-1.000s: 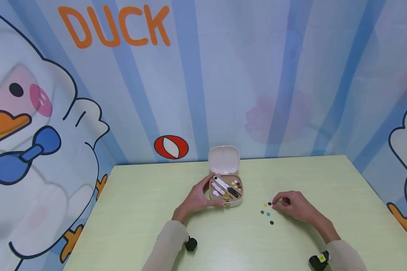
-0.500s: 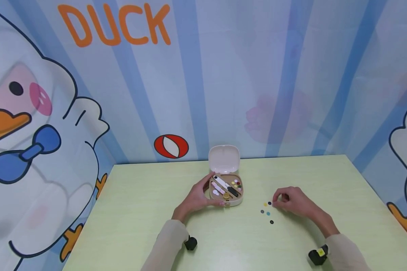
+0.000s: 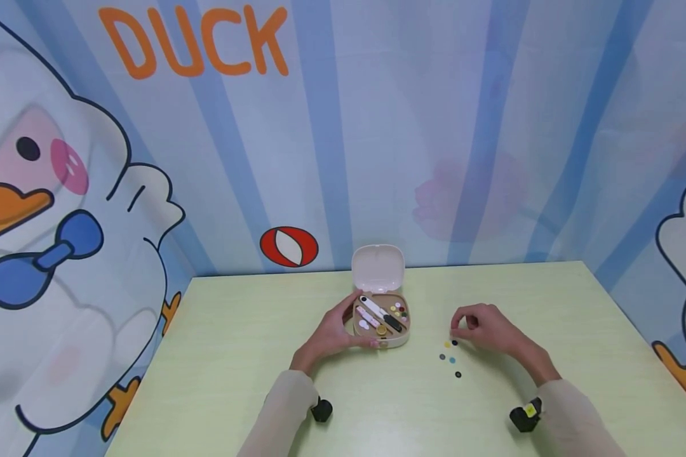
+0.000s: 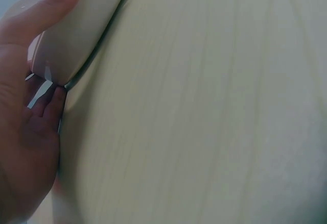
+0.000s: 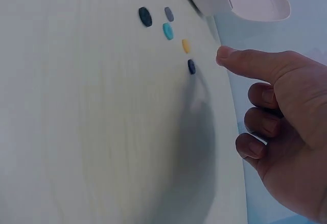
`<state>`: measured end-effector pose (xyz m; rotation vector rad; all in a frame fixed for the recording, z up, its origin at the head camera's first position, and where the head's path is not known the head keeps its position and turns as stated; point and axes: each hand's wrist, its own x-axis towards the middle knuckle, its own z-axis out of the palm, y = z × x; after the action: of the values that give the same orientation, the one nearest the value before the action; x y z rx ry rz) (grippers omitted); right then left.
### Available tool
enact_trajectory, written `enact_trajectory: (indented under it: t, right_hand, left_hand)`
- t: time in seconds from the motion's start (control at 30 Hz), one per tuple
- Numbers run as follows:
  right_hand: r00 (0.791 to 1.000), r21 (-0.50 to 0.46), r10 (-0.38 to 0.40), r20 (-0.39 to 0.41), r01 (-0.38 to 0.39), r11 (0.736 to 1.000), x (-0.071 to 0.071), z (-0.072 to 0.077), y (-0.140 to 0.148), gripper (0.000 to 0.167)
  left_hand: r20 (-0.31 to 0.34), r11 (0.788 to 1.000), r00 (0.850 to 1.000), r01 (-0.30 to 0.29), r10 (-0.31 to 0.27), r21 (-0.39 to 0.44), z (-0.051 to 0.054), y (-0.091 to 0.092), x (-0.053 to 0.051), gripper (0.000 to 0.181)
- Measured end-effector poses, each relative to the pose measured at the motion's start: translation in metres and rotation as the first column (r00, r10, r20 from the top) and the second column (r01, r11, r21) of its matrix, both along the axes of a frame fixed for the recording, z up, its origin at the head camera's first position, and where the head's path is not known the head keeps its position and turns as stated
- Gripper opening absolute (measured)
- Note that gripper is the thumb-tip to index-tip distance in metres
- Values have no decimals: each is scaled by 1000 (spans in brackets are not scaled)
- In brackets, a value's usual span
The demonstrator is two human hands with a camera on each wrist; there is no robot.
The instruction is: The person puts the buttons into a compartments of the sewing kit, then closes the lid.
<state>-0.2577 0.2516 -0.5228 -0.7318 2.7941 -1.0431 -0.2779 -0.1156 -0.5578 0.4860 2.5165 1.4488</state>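
**Right of the open box (image 3: 397, 343), five buttons lie loose**

By how things lie, the work looks partly done. Inside the box, small coloured discs (image 3: 399, 311) sit at the right, a black-and-white pen (image 3: 380, 313) slants across the middle, a pink stick (image 3: 368, 316) lies to its left, and pale discs (image 3: 363, 325) and a gold piece (image 3: 381, 331) lie toward the front. Left over, it seems, are those to the right of the box on the tabletop (image 3: 234, 349): a yellow button (image 3: 447, 344), a navy button (image 3: 455, 343), a grey button (image 3: 442, 357), a teal button (image 3: 452, 360) and, closest to the wearer, a black button (image 3: 458, 374).

The left hand (image 3: 331, 333) has its grip clamped on the box, thumb along the front wall. To the right of the box, the right hand (image 3: 483, 324) hovers by the navy button, its grip together at the fingertips; whether anything is pinched there, I cannot tell.

The box is smooth, rounded and cream, probably plastic, its pale lid (image 3: 377, 270) upright at the back. The buttons are flat and round; the tabletop has a faint wood-like grain.
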Motion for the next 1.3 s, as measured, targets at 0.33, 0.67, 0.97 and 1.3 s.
enact_trajectory:
  t: [0.33,0.67,0.97,1.3]
  right_hand:
    - [1000,-16,8,0,-8,1000,-17,14,-24,5]
    - [999,-58,35,-2,-36,998,-29,23,-49,5]
    - [999,-117,43,3,-42,992,-38,22,-65,5]
    - [999,-133,43,14,-40,990,-47,17,-74,4]
  left_hand:
    - [-2,1000,1000,6,-6,13,0,0,0,117]
    - [9,1000,1000,-8,8,7,0,1,0,116]
    - [3,1000,1000,0,0,10,2,0,2,116]
    - [-25,1000,1000,13,-13,3,-1,-1,0,117]
